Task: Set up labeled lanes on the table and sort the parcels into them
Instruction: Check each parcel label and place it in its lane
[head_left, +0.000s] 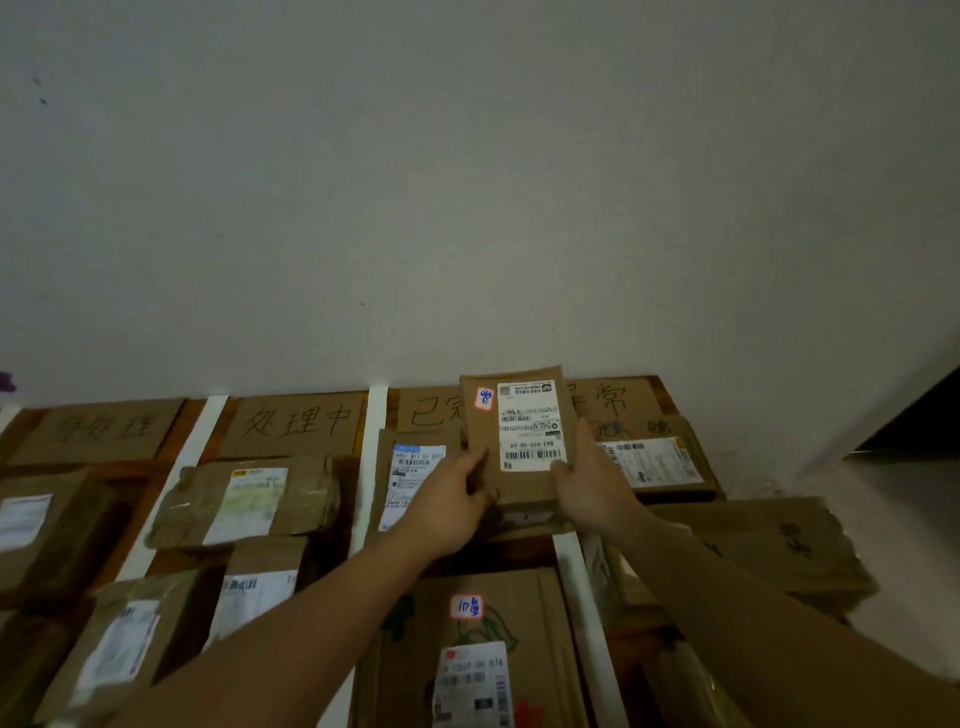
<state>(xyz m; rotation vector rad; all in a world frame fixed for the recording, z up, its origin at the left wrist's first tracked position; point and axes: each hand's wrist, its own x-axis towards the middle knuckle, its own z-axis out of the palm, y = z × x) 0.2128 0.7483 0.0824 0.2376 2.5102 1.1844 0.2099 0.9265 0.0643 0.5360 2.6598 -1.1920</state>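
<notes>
A small brown parcel (485, 441) with a white shipping label and a small handwritten sticker is held up over the third lane, at the far end of the table. My left hand (449, 499) grips its left edge and my right hand (592, 483) grips its right edge. It partly hides the third cardboard lane sign (431, 410). Other handwritten cardboard signs (298, 421) lie along the back edge. White tape strips (371, 447) divide the lanes. Beneath the held parcel lies a parcel with a blue-topped label (413, 478).
Several labelled parcels lie in the lanes: a taped bundle (244, 499) in the second lane, a large box (488, 649) near me in the third, boxes (654, 457) in the rightmost lane. A white wall rises behind the table. The table's right edge drops to the floor.
</notes>
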